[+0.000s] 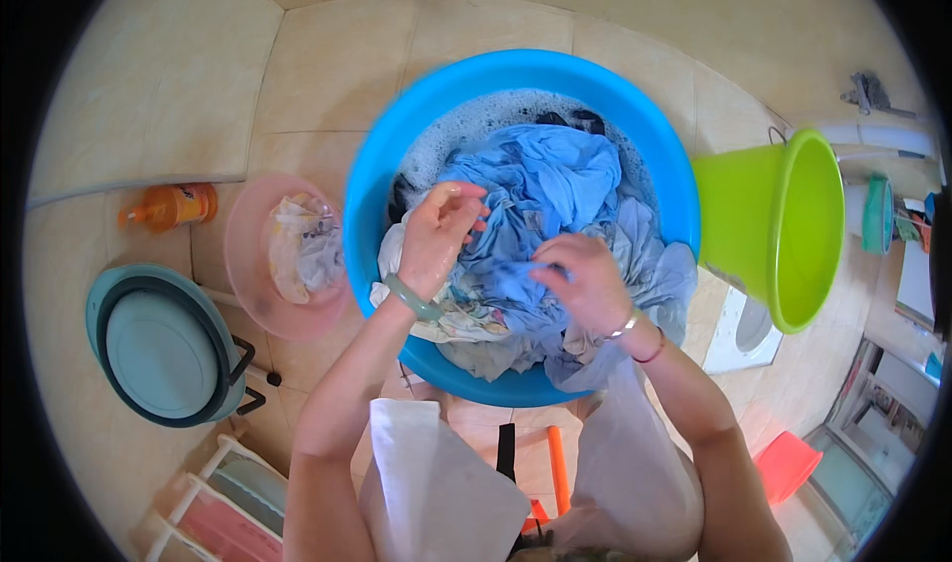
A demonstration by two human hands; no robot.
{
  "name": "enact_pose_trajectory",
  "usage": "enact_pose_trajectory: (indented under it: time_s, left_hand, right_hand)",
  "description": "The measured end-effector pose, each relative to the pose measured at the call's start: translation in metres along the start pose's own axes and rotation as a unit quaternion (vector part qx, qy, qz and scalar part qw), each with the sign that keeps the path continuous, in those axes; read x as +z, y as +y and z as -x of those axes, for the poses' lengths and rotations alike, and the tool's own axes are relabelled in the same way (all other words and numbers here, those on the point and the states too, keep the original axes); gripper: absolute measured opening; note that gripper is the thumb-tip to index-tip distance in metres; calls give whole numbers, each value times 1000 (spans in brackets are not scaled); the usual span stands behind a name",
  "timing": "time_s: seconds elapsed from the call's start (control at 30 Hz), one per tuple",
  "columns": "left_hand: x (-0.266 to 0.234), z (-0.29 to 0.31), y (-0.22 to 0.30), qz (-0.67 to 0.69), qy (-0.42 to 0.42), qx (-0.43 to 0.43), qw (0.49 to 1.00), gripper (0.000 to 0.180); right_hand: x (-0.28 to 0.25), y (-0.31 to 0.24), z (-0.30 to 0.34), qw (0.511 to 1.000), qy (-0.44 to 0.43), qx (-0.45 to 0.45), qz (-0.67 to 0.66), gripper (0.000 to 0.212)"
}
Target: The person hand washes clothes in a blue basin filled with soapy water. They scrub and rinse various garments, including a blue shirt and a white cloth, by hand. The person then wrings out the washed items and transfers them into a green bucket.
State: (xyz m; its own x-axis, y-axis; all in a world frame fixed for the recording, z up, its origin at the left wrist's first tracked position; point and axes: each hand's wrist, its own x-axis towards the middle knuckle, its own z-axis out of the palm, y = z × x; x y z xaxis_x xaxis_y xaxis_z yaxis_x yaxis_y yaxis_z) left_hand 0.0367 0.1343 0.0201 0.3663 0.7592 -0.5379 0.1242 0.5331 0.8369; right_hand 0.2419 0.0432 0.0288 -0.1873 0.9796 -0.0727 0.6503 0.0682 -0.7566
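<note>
Right hand (pixel 583 282) first, in the head view: its thumb and fingers appear to pinch a motion-blurred fold of the blue garment (pixel 560 170), though the exact contact is smeared. Left hand (pixel 443 233) hangs loosely curled over the pile's left side, with no cloth visible between its fingers; whether it touches the cloth beneath, I cannot tell. The garment sits heaped in the large blue basin (pixel 524 64), its main mass beyond the right hand and to the right of the left hand. Bunched as it is, its long axis seems to run from the basin's far right side nearward between the two hands. The right hand is nearer, being apparently on the fabric. Beside the pink basin (pixel 238 255), an orange bottle (pixel 169 207) carries a label too small to read; no writing is legible on the garment.
</note>
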Motion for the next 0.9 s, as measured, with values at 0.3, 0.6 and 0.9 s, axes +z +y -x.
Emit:
enact_pose_trajectory:
  time_s: [0.3,0.6,0.9]
  left_hand:
    - [18,-7,-15,-263,-30,161,951,27]
    - [39,-7,23,-264,185,334,886,36]
    - [36,-12,20,-208,117,274,932,13]
  right_hand:
    - [-70,18,-5,732,239,176,-613,19]
    - [-77,15,-13,651,165,241,-700,27]
    - [-67,41,-11,924,91,192,-319,47]
